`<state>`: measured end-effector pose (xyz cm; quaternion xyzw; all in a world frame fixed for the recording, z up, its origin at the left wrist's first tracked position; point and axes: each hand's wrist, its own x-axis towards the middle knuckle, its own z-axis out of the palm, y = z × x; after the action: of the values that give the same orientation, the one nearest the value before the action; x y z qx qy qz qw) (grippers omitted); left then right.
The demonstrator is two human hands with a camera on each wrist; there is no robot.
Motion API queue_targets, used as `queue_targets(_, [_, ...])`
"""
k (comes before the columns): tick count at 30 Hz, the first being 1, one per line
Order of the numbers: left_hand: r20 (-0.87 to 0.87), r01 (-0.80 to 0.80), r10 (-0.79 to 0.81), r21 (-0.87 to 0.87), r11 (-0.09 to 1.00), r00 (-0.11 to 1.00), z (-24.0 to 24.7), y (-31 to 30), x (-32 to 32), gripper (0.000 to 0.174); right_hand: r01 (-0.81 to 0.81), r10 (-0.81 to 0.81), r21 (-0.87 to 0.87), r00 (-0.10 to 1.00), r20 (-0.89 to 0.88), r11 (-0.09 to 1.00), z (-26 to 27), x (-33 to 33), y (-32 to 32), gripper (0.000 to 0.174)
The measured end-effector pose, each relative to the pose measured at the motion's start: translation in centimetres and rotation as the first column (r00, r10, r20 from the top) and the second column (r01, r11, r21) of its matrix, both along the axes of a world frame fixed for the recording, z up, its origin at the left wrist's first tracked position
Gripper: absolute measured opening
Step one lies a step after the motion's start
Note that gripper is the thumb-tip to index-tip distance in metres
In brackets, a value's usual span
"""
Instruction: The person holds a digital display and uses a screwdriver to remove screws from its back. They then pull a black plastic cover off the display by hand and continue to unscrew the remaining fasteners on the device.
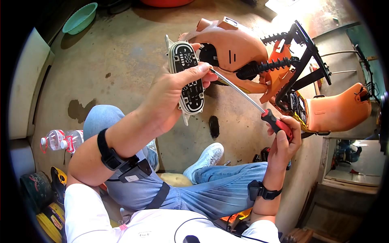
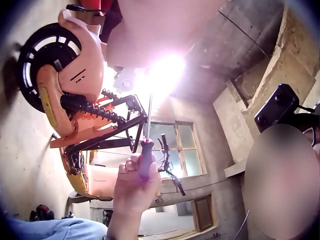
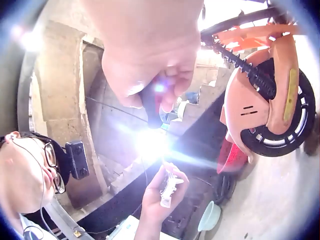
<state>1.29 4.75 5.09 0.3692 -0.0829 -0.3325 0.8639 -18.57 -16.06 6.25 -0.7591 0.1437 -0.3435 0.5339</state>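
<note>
In the head view my left hand [image 1: 172, 87] grips an oval instrument panel [image 1: 186, 56] with a black printed face and a pale rim. My right hand [image 1: 285, 137] holds a screwdriver [image 1: 241, 90] by its red and black handle. Its metal shaft slants up and leftward, with the tip right at my left thumb and fingertips, beside the panel's edge. Whether those fingertips also pinch something small, I cannot tell. The left wrist view shows the screwdriver handle [image 2: 145, 155] inside the right fist. In the right wrist view, glare washes out the tip, above the left hand [image 3: 155, 202].
An orange two-wheeler [image 1: 239, 52] with black shock absorbers lies on the floor ahead, its orange seat [image 1: 338, 108] toward the right. A dark oval piece [image 1: 214, 126] lies near my shoe [image 1: 208, 158]. Bottles [image 1: 54, 139] stand at left; a green basin [image 1: 81, 19] sits farther back.
</note>
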Motion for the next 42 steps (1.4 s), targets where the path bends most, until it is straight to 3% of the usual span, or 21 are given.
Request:
queue_targets(4, [-0.029,-0.017,0.016,-0.012,1.0,0.999,-0.1,0.0,0.1,0.057,-0.047,0.046,-0.012,0.999,-0.01,0.999,-0.5,-0.2,-0.1,0.032])
queue_targets(6, [-0.022,-0.023,0.023,-0.011,1.0,0.999,-0.2,0.0,0.1,0.057,-0.125,0.139,0.196,0.989,-0.06,0.973,-0.4,-0.3,-0.2,0.038])
queue_targets(7, [-0.017,-0.03,0.03,-0.009,1.0,0.999,-0.2,0.0,0.1,0.058,-0.124,0.138,0.195,0.989,-0.059,0.973,-0.4,-0.2,-0.1,0.038])
queue_targets(9, [0.003,-0.042,0.042,0.003,0.999,0.999,-0.1,0.0,0.1,0.058,-0.094,0.096,0.03,0.994,-0.059,0.995,-0.4,0.2,0.3,0.044])
queue_targets(10, [0.022,-0.056,0.056,0.015,0.998,0.998,0.0,0.1,0.1,0.058,-0.094,0.096,0.03,0.994,-0.059,0.995,-0.6,0.4,0.5,0.044])
queue_targets(12, [0.024,-0.068,0.068,0.002,0.998,0.997,0.1,0.0,0.1,0.058,-0.01,0.005,-0.176,1.0,-0.029,0.984,-1.0,0.6,0.7,0.048])
queue_targets(13, [0.027,-0.08,0.08,-0.011,0.997,0.996,0.2,0.0,0.0,0.058,-0.009,0.005,-0.177,1.0,-0.027,0.984,-0.9,0.5,0.6,0.048])
queue_targets(15, [0.057,-0.069,0.069,0.005,0.998,0.996,0.2,0.1,0.0,0.058,-0.112,0.112,-0.004,0.993,-0.045,0.994,-0.8,0.1,0.3,0.049])
queue_targets(28, [0.132,-0.063,0.06,0.021,0.998,0.989,0.6,0.2,0.0,0.058,-0.09,0.091,0.041,0.996,-0.012,0.995,-0.6,0.1,0.3,0.052])
queue_targets(31, [0.039,-0.097,0.097,0.018,0.995,0.995,1.1,0.1,0.3,0.055,-0.046,0.042,0.129,0.999,0.031,0.991,-0.5,0.0,0.2,0.051])
queue_targets(36, [0.05,-0.11,0.109,0.008,0.994,0.993,0.7,0.5,1.1,0.055,-0.06,0.052,0.212,0.998,0.042,0.975,0.2,-0.6,0.1,0.047])
queue_targets(42, [0.129,-0.045,0.053,-0.064,0.997,0.99,0.8,0.6,1.1,0.064,-0.12,0.116,0.128,0.993,0.036,0.984,0.3,-0.5,0.4,0.042])
